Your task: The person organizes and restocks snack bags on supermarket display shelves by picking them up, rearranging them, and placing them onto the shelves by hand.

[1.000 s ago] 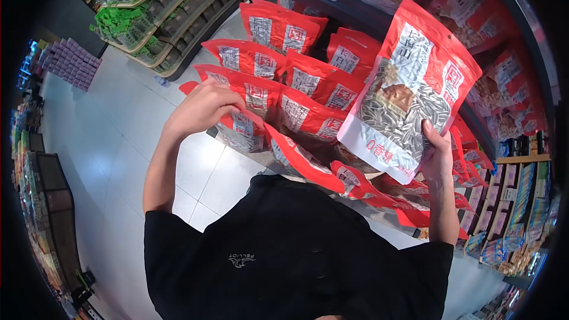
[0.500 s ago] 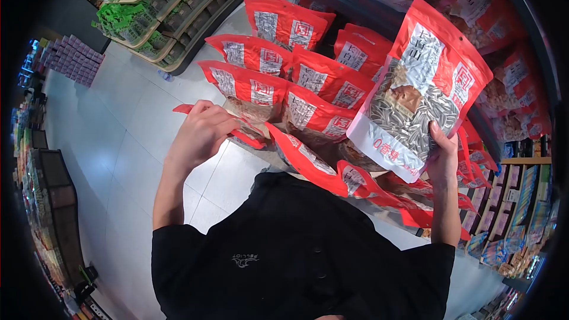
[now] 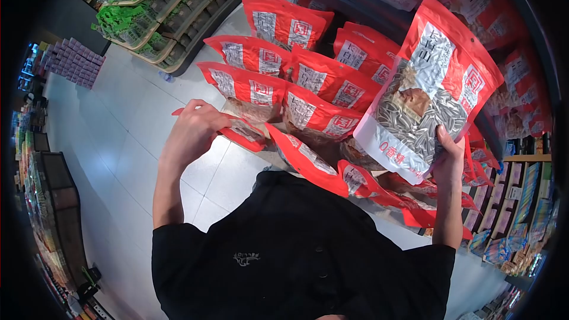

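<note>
On the right, my right hand (image 3: 448, 157) is closed around the lower edge of a red and white bag of striped sunflower seeds (image 3: 424, 104), its thumb pressed on the front. The bag is tilted, its printed front facing me. At the left front corner of the display, my left hand (image 3: 192, 130) has its fingers bent over the top edge of another red bag (image 3: 243, 136). That bag's red corner pokes out to the left of the hand, and the fingertips are partly hidden. Behind it stand rows of similar red bags (image 3: 311, 121).
More red bags of nuts (image 3: 474, 3) fill a dark-edged shelf at upper right. Green-topped packages (image 3: 121, 21) sit on a tiered stand at upper left. Stacked purple boxes (image 3: 74, 62) rest on the pale tiled floor (image 3: 127, 160). Other shelves line both sides.
My left hand has shifted slightly left, and more of the bag under it shows. My right hand and the sunflower seed bag have moved a little to the right.
</note>
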`<state>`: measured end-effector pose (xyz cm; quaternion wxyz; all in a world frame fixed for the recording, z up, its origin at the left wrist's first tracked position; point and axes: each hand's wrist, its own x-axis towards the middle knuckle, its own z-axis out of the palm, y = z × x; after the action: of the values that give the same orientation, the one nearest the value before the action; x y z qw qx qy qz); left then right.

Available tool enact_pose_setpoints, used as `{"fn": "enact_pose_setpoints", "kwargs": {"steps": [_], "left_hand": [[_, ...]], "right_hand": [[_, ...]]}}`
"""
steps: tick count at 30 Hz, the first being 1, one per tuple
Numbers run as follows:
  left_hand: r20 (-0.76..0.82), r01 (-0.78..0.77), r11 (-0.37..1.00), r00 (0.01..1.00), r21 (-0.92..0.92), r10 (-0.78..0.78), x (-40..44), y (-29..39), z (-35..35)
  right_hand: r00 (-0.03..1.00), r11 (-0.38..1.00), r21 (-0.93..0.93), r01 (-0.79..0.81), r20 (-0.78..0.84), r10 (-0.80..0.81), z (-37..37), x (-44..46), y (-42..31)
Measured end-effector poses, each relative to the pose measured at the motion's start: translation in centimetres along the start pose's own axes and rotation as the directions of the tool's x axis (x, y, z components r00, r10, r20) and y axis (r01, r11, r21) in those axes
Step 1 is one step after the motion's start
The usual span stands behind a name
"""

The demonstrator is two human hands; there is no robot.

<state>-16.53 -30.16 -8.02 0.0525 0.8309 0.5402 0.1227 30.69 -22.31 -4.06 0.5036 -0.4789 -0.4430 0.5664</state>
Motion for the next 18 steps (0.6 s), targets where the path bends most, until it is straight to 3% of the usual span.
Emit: {"fn": "enact_pose_setpoints", "kwargs": {"steps": [7,18], "left_hand": [[0.012,-0.057,0.998,0.998,0.015,0.057,2.0,-0.9,0.5],[0.058,-0.077,0.997,0.995,0.023,0.076,2.7,-1.6,1.1]], "right_hand": [[0.994,0.998,0.055,0.031,-0.111,-0.024,-1.3,-0.7,0.3],[0.994,0.997,0.052,0.061,-0.093,-0.056,-1.2,-1.3,0.3]]}}
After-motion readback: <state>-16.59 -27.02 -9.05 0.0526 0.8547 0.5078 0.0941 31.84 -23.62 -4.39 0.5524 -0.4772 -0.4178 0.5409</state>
